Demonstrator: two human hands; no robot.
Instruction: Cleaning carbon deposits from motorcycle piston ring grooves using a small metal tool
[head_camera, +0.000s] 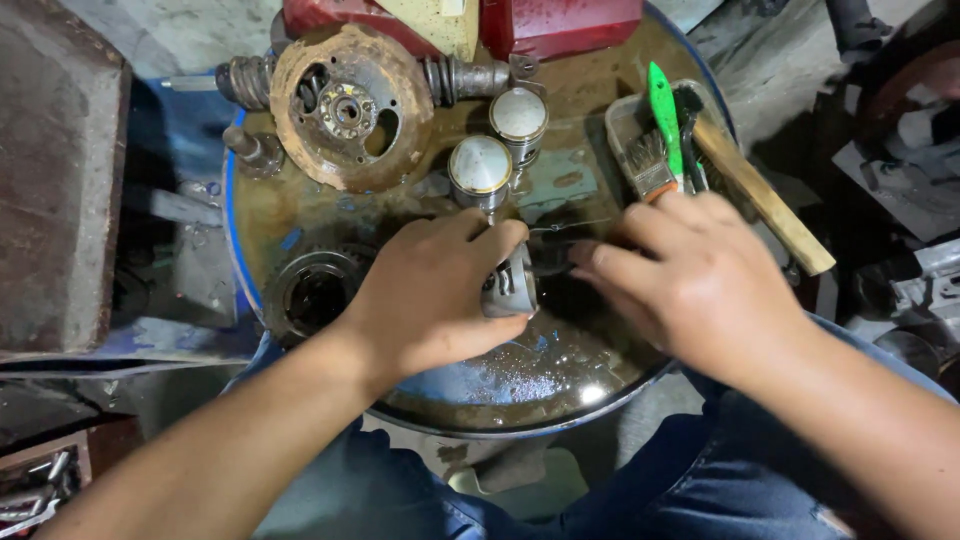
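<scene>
My left hand grips a silvery metal piston lying on its side on the oily top of a blue drum. My right hand reaches in from the right, its fingertips touching a dark part beside the piston's open end; what they pinch is hidden. Two more pistons stand upright just beyond the hands.
A rusty round flywheel-like plate lies at the drum's far left beside a ribbed shaft. A paintbrush with a green handle and a wooden-handled brush rest in a small tray at the right. Red metal casing sits behind.
</scene>
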